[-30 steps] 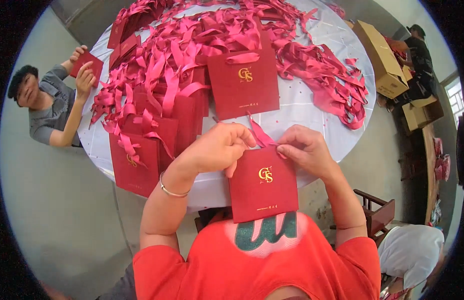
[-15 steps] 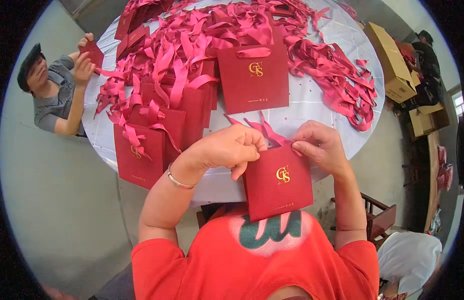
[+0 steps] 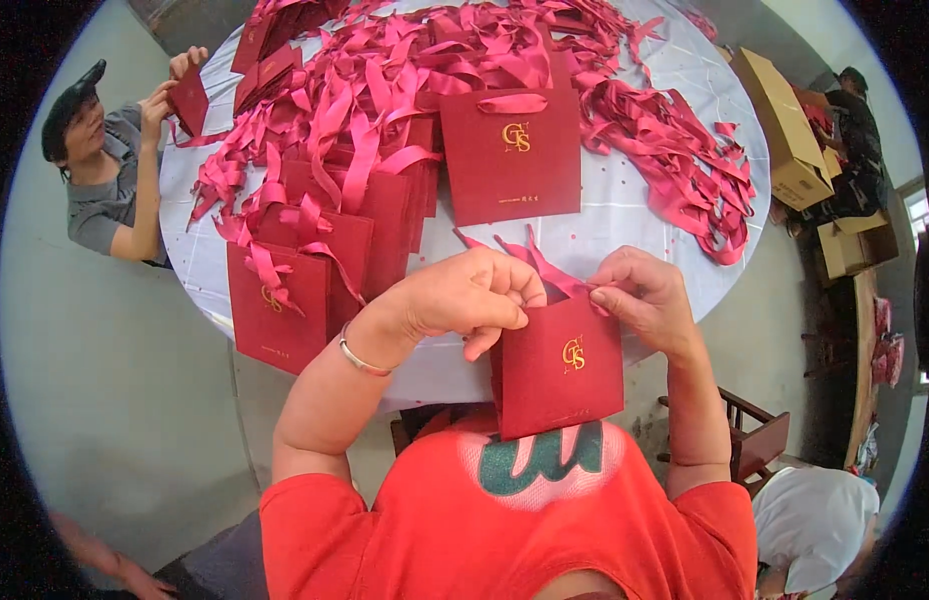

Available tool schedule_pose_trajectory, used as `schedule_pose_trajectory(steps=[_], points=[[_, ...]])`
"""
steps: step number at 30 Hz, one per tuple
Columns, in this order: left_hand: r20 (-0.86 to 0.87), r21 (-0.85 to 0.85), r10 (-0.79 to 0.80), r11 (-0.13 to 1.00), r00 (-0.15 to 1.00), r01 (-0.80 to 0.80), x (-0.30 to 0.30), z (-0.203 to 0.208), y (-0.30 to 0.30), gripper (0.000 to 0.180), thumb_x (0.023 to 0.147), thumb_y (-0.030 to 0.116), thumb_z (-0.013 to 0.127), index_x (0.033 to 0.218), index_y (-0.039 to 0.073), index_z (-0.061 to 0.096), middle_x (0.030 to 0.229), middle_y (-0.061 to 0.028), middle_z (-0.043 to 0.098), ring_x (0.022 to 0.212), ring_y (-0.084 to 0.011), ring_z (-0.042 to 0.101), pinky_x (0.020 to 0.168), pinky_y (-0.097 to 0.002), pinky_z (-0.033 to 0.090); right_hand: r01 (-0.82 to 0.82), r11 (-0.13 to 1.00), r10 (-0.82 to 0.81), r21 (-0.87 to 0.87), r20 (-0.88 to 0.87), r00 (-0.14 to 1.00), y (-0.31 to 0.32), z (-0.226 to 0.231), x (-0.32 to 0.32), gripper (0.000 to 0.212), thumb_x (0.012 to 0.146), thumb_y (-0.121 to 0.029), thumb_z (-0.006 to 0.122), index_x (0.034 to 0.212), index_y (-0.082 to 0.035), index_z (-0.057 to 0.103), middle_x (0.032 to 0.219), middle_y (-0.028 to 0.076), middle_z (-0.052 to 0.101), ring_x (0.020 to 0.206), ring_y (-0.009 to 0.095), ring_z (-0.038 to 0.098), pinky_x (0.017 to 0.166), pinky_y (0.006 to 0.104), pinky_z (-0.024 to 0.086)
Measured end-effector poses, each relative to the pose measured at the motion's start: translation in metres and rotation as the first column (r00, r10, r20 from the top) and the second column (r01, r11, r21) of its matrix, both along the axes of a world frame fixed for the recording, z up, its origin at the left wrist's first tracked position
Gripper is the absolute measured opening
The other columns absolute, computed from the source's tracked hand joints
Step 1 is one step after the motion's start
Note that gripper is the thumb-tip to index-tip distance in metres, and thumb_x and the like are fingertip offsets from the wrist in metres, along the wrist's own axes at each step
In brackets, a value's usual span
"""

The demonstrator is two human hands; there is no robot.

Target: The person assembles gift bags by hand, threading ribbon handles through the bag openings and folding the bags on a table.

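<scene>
In front of my chest hangs a small dark red paper gift bag (image 3: 560, 370) with a gold emblem. My left hand (image 3: 475, 297) is closed at its top left rim, the fingertips partly inside the opening. At the top right corner my right hand (image 3: 640, 297) pinches the rim and a pink ribbon (image 3: 545, 265). Ribbon ends stick up from the bag between both hands. Just beyond, a larger-looking red bag (image 3: 512, 165) with a pink ribbon handle lies flat on the table. More red bags (image 3: 277, 325) with ribbons are stacked left of my left forearm.
A round table (image 3: 675, 245) with a white cover carries a big heap of pink ribbons (image 3: 425, 60). A person (image 3: 110, 160) at the left holds another red bag. Cardboard boxes (image 3: 785, 130), a person in dark clothes and a wooden chair (image 3: 750, 430) are at the right.
My left fingers have shifted slightly right and farther over the bag's opening. The person at the left has raised their bag. An arm has come into view at the lower left.
</scene>
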State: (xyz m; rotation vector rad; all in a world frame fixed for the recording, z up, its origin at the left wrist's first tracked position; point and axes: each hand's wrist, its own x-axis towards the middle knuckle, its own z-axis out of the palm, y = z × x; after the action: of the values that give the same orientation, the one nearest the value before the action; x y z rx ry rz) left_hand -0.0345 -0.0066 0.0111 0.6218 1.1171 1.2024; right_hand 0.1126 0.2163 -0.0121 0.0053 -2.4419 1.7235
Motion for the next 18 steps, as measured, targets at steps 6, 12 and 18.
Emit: schedule_pose_trajectory(steps=[6, 12, 18], points=[[0.021, 0.076, -0.040, 0.996, 0.999, 0.038, 0.0010, -0.0003, -0.0018, 0.020, 0.079, 0.000, 0.056, 0.097, -0.008, 0.052, 0.067, -0.0043, 0.056, 0.041, -0.0095, 0.054, 0.037, -0.0200, 0.039, -0.007, 0.999, 0.011, 0.048, -0.071, 0.997, -0.0033, 0.0003, -0.0016, 0.010, 0.080, -0.002, 0.071, 0.088, 0.000, 0.067, 0.085, 0.006, 0.061, 0.071, 0.011, 0.058, 0.061, 0.0226, 0.046], [0.012, 0.080, -0.024, 0.997, 1.000, 0.023, 0.0019, 0.0012, -0.0022, 0.020, 0.079, 0.000, 0.057, 0.097, -0.007, 0.052, 0.066, -0.0035, 0.056, 0.041, -0.0089, 0.053, 0.038, -0.0204, 0.039, -0.012, 0.999, 0.014, 0.051, -0.043, 0.999, -0.0028, 0.0023, -0.0011, 0.011, 0.078, -0.002, 0.072, 0.089, -0.001, 0.067, 0.084, 0.006, 0.061, 0.071, 0.011, 0.058, 0.062, 0.0231, 0.045], [-0.039, 0.042, -0.029, 0.999, 0.999, 0.031, 0.0018, -0.0001, -0.0002, 0.017, 0.082, 0.002, 0.059, 0.097, -0.005, 0.055, 0.069, -0.0031, 0.058, 0.041, -0.0086, 0.053, 0.038, -0.0210, 0.038, 0.021, 1.000, -0.021, -0.006, -0.044, 0.999, -0.0015, -0.0051, 0.0032, 0.011, 0.078, 0.002, 0.069, 0.089, 0.001, 0.066, 0.085, 0.007, 0.060, 0.073, 0.012, 0.059, 0.060, 0.0234, 0.046]])
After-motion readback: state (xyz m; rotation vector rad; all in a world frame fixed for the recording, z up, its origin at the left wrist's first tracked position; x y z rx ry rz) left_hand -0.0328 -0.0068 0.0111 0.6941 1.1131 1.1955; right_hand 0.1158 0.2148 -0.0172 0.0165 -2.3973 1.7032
